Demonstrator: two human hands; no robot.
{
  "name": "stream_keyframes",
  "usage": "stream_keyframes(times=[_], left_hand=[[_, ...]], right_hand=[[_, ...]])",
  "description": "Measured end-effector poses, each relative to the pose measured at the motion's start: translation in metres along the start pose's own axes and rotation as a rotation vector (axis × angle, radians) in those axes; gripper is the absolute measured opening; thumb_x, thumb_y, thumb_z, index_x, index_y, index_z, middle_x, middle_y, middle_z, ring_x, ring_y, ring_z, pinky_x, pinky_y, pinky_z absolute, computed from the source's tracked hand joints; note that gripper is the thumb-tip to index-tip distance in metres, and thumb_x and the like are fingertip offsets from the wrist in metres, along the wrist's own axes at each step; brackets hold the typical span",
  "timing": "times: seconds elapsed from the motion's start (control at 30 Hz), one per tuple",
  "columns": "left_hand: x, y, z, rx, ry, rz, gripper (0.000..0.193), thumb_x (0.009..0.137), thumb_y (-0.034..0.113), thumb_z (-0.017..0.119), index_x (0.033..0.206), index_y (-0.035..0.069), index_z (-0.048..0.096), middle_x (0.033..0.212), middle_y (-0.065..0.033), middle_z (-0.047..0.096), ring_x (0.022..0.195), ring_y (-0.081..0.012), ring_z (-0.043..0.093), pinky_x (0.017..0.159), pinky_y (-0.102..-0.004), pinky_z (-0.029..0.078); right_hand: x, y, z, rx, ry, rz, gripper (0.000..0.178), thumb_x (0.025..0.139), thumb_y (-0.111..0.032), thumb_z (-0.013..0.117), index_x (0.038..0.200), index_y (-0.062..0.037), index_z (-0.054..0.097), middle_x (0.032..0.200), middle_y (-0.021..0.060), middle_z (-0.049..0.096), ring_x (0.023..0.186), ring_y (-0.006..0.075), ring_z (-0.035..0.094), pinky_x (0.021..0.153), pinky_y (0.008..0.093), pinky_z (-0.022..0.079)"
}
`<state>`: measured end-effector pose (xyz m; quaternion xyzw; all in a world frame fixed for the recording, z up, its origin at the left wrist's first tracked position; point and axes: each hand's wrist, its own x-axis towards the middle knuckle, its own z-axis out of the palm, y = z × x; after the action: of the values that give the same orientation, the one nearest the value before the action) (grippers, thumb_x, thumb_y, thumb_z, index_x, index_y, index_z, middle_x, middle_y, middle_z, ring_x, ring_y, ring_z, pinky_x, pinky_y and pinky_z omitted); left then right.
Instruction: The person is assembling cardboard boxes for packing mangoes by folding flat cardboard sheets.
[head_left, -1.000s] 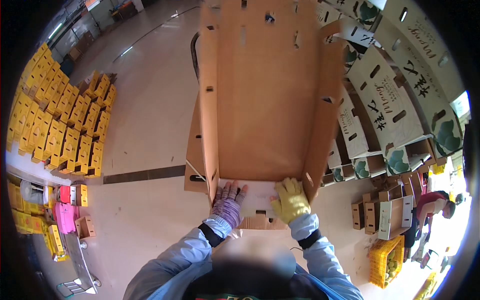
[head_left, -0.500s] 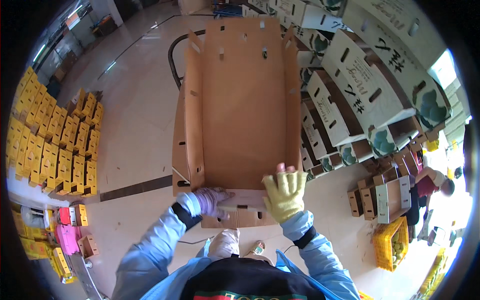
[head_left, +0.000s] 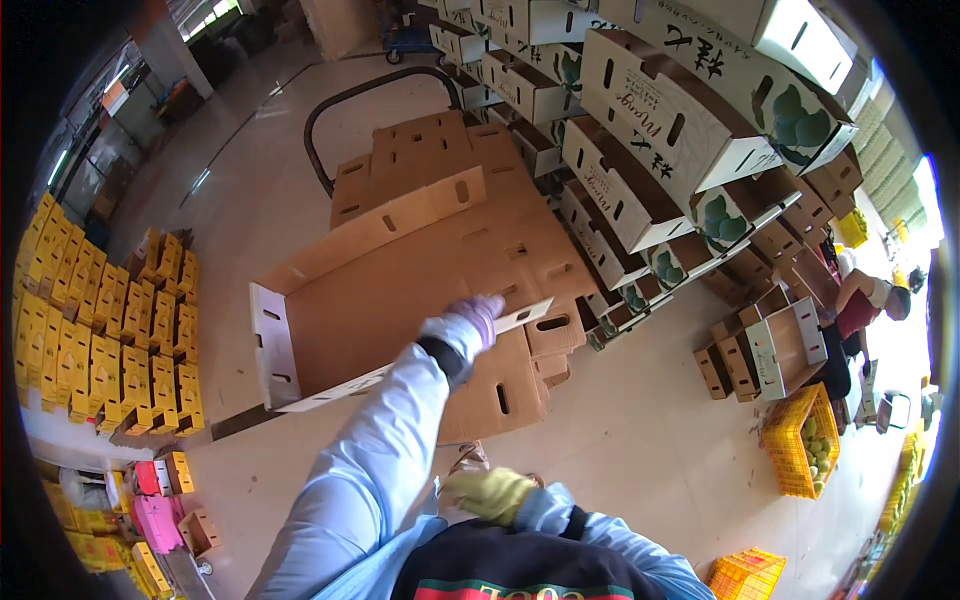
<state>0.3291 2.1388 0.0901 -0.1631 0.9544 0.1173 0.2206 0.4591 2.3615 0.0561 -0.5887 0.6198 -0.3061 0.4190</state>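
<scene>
A partly folded cardboard carton (head_left: 370, 300), brown inside and white outside, lies across a stack of flat cardboard blanks (head_left: 490, 385). Its far, left and near walls stand up, while the right end lies spread flat. My left hand (head_left: 475, 318), in a purple glove, is closed on the near wall toward its right end; some fingertips are hard to make out. Close to my body is my right hand (head_left: 490, 495) in a yellow glove, away from the carton. Motion blurs its fingers, and nothing held shows there.
Behind the stack rises a dark cart handle (head_left: 310, 135). Tiered white cartons (head_left: 670, 110) line the right side; yellow cartons (head_left: 110, 330) are piled left. Farther right, a person (head_left: 860, 300) bends beside boxes, near a yellow crate (head_left: 790, 470) of round green fruit.
The carton has turned from lengthwise to slantwise, and its left end wall now stands. My right hand has left its near edge and come back to my body; my left stays on it.
</scene>
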Motion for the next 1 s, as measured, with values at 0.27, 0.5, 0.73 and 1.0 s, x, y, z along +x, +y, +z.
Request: stream_keyframes(times=[0.27, 0.5, 0.73, 1.0], left_hand=[[-0.137, 0.0, 0.111, 0.03, 0.432, 0.53, 0.028, 0.081, 0.042, 0.059, 0.085, 0.014, 0.058, 0.084, -0.0079, 0.059, 0.083, -0.0272, 0.059, 0.073, -0.0443, 0.048], [-0.199, -0.083, 0.12, 0.202, 0.563, 0.705, 0.025, 0.074, 0.036, 0.064, 0.073, 0.013, 0.055, 0.073, -0.0072, 0.055, 0.08, -0.0266, 0.056, 0.087, -0.0445, 0.042], [-0.169, -0.103, 0.117, 0.109, 0.59, 0.037, 0.03, 0.087, 0.04, 0.055, 0.093, 0.011, 0.061, 0.077, -0.0122, 0.065, 0.074, -0.03, 0.062, 0.072, -0.044, 0.045], [-0.153, -0.089, 0.087, 0.231, 0.362, 0.268, 0.06, 0.083, 0.061, 0.051, 0.118, 0.014, 0.062, 0.124, -0.0122, 0.057, 0.125, -0.0328, 0.043, 0.109, -0.0536, 0.02]], right_hand=[[-0.156, 0.015, -0.102, -0.375, 0.684, 0.389, 0.031, 0.078, -0.01, 0.063, 0.109, -0.0071, 0.059, 0.102, 0.0154, 0.064, 0.094, 0.0344, 0.061, 0.08, 0.0436, 0.051], [-0.048, 0.019, -0.188, -0.847, 0.99, 0.166, 0.039, 0.081, -0.021, 0.06, 0.117, -0.0049, 0.053, 0.093, 0.0189, 0.064, 0.088, 0.0395, 0.061, 0.073, 0.0468, 0.051], [-0.035, 0.055, -0.098, 0.035, 0.561, 0.442, 0.036, 0.09, -0.023, 0.055, 0.123, -0.0085, 0.053, 0.083, 0.0211, 0.066, 0.082, 0.039, 0.064, 0.074, 0.0438, 0.052], [-0.047, 0.017, -0.161, -1.073, 0.462, -0.435, 0.048, 0.054, -0.031, 0.074, 0.097, -0.013, 0.066, 0.098, 0.0079, 0.061, 0.091, 0.0254, 0.056, 0.09, 0.0474, 0.042]])
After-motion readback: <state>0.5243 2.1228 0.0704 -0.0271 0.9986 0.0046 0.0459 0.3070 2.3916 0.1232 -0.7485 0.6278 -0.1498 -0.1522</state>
